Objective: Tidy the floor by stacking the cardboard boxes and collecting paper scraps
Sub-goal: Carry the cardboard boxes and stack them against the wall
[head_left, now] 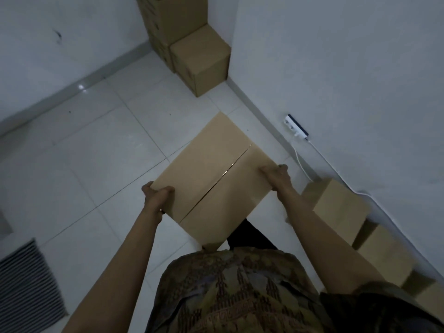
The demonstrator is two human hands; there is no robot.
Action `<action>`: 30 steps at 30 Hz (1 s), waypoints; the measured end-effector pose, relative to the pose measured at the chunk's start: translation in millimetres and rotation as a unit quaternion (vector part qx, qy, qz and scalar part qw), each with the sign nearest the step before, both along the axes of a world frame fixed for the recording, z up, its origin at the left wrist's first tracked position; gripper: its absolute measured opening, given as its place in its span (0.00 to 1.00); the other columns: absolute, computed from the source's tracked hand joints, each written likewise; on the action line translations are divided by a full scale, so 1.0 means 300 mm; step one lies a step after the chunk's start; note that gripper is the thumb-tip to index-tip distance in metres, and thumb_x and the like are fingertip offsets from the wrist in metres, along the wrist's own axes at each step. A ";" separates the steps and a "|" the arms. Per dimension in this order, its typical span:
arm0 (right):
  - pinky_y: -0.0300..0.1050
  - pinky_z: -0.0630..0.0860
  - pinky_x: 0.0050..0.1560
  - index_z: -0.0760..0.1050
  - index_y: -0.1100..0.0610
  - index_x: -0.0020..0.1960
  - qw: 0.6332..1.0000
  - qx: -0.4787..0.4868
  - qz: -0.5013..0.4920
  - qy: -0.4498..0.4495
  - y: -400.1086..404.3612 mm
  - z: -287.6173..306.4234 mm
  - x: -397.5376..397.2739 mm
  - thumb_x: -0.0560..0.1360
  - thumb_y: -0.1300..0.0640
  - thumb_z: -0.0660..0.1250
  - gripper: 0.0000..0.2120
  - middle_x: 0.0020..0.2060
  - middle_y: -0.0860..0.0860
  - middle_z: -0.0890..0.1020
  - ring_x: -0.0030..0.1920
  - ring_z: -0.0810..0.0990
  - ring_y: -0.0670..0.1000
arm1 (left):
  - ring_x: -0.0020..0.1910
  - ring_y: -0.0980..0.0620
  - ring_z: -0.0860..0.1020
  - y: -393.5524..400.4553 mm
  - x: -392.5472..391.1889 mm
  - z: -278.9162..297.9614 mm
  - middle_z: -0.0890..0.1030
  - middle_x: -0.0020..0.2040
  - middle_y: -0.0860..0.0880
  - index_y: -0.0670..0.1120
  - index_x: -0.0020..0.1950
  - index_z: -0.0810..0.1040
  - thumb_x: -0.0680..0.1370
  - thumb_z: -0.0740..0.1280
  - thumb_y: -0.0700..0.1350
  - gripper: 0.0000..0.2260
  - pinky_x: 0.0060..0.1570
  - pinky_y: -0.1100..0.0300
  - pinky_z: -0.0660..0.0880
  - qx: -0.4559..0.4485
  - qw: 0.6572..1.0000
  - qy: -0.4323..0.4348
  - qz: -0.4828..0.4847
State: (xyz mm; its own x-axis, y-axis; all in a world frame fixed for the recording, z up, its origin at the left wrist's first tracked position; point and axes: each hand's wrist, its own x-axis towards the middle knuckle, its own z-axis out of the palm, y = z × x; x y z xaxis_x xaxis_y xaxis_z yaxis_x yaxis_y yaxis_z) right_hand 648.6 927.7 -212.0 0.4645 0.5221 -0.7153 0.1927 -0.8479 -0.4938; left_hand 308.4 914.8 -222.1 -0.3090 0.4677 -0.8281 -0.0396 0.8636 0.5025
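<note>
With the left hand (157, 197) and right hand (276, 175) gripping opposite edges of the closed cardboard box (216, 174) held between their fingers above the tiled floor (84, 164), it could have slipped, since only the edges were pinched.

Your only view comes from the head camera, looking steeply down and forward over your chest. It sits close above the held box (211, 179) at frame centre, with the room corner at the top.
</note>
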 end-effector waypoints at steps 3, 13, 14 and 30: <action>0.59 0.76 0.62 0.57 0.58 0.74 1.000 -0.004 0.024 0.005 0.163 -0.010 -0.009 0.71 0.42 0.71 0.41 0.66 0.58 0.73 0.61 0.76 0.60 | 0.59 0.41 0.71 0.101 -0.005 0.002 0.68 0.61 0.46 0.52 0.71 0.58 0.75 0.71 0.44 0.30 0.55 0.41 0.75 -0.005 1.000 0.002 0.021; 0.58 0.76 0.62 0.56 0.59 0.75 0.996 0.003 0.087 0.034 0.652 0.013 -0.080 0.73 0.44 0.70 0.39 0.66 0.58 0.73 0.61 0.75 0.59 | 0.58 0.42 0.71 0.441 -0.050 0.062 0.68 0.60 0.46 0.51 0.72 0.56 0.76 0.71 0.44 0.31 0.56 0.41 0.75 0.012 0.996 0.033 0.078; 0.58 0.76 0.62 0.56 0.59 0.75 0.995 0.004 0.094 0.037 0.692 0.017 -0.095 0.73 0.44 0.70 0.40 0.67 0.58 0.72 0.62 0.75 0.59 | 0.58 0.42 0.71 0.465 -0.060 0.067 0.68 0.60 0.46 0.51 0.72 0.56 0.76 0.71 0.44 0.31 0.55 0.42 0.75 0.010 0.996 0.036 0.083; 0.60 0.76 0.61 0.58 0.60 0.73 0.995 -0.020 0.101 -0.011 1.299 0.007 -0.488 0.71 0.42 0.71 0.40 0.66 0.59 0.73 0.62 0.75 0.61 | 0.58 0.41 0.71 1.071 -0.452 0.033 0.68 0.61 0.46 0.50 0.72 0.56 0.75 0.72 0.45 0.33 0.54 0.44 0.75 -0.005 0.996 -0.011 0.090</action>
